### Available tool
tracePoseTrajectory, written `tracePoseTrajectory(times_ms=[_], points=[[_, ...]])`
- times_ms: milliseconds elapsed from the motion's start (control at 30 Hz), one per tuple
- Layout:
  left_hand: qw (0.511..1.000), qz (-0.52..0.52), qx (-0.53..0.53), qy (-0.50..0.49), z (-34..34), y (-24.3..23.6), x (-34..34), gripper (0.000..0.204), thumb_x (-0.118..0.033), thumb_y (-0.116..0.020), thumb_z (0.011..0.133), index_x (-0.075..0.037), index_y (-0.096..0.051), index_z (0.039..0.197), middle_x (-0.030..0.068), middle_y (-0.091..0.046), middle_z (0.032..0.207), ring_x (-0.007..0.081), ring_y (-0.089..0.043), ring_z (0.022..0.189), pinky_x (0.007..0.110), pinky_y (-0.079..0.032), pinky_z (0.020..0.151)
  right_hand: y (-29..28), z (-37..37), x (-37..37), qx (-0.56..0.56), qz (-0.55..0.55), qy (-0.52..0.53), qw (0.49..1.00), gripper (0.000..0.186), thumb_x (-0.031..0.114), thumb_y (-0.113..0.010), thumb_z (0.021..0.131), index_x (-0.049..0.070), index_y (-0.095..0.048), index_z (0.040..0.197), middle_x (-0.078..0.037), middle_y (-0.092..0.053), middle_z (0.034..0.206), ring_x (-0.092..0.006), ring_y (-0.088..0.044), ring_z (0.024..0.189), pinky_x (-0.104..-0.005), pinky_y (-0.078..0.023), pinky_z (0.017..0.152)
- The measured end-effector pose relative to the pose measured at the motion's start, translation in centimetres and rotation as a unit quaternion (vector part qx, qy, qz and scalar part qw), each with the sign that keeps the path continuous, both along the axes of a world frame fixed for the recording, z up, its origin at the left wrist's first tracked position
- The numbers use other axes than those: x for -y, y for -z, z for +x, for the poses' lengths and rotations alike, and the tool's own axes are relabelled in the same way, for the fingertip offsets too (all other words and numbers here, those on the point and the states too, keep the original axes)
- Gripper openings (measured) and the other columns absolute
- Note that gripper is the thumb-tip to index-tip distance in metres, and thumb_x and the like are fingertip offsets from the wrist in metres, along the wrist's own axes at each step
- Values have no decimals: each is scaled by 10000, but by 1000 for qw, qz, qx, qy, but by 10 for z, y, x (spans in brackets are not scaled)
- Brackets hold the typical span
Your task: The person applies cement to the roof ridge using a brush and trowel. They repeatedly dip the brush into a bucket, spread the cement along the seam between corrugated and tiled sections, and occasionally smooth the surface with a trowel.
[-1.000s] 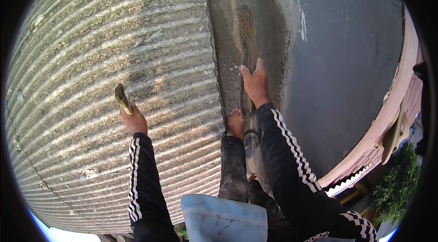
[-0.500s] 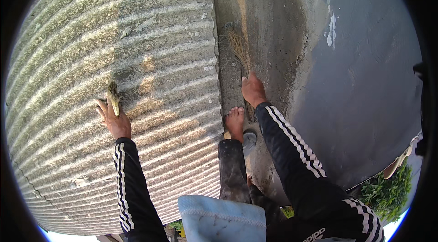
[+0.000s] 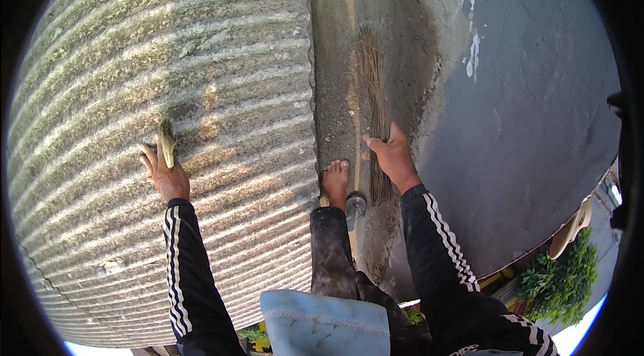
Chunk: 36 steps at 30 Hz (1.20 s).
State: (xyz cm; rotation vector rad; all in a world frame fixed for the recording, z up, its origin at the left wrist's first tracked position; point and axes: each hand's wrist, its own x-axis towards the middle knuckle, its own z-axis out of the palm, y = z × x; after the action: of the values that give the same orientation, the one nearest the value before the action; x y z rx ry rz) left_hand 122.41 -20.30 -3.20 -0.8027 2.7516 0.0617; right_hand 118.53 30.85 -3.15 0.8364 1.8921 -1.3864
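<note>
A bundle of thin brown sticks, a stick broom [image 3: 373, 74], lies along the concrete gutter strip with its splayed end pointing away from me. My right hand [image 3: 392, 153] is closed around its middle. On the left, my left hand [image 3: 165, 171] rests on the grey corrugated roof sheet [image 3: 241, 108]. A small brush [image 3: 166, 143] with a pale handle and dark bristles is held at its thumb, while its other fingers lean on the sheet.
My bare foot [image 3: 335, 182] stands in the gutter [image 3: 335, 108], beside the sheet's wavy edge. A grey round object [image 3: 355, 205], perhaps a pipe end, is near it. A smooth grey sloping surface [image 3: 530, 121] rises on the right. Green leaves [image 3: 563, 279] show at lower right.
My right hand has moved to the right and closer to me, bringing the stick broom with it. The broom now lies straighter along the gutter. My left hand stays in place with the brush.
</note>
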Motion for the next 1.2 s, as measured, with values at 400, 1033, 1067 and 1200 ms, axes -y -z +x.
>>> tracePoseTrajectory(times_ms=[400,1033,1067,1200], points=[[997,-13,-56,59,10,9,9,543,-128,-590,1061,-263,-498,1579,168,-194,1749,465,-179,1592,656,-272,1242,126,-251,46,-143,310,-339,877,796,281,-627,1015,259,-209,1692,-289,-371,1630,-499,-389,1483,-566,-357,1222],[998,-3,-53,43,11,12,13,620,-169,-590,1062,-389,-411,1613,129,-210,1752,445,-166,1601,760,-222,1205,-49,53,34,68,260,-394,879,819,195,-711,929,178,-327,1652,-313,-576,1297,-496,-672,1064,-555,-547,936],[998,-8,-50,47,11,12,13,625,-167,-592,1061,-389,-406,1615,133,-211,1752,447,-166,1601,766,-225,1199,-36,22,33,32,281,-391,876,798,205,-703,944,167,-330,1649,-324,-572,1321,-500,-663,1098,-552,-542,953],[997,-7,-49,52,11,12,13,619,-171,-590,1066,-388,-407,1615,141,-193,1755,458,-165,1598,778,-223,1189,35,-77,30,-49,317,-408,855,728,197,-652,984,158,-345,1643,-315,-553,1401,-480,-627,1221,-526,-525,1026]])
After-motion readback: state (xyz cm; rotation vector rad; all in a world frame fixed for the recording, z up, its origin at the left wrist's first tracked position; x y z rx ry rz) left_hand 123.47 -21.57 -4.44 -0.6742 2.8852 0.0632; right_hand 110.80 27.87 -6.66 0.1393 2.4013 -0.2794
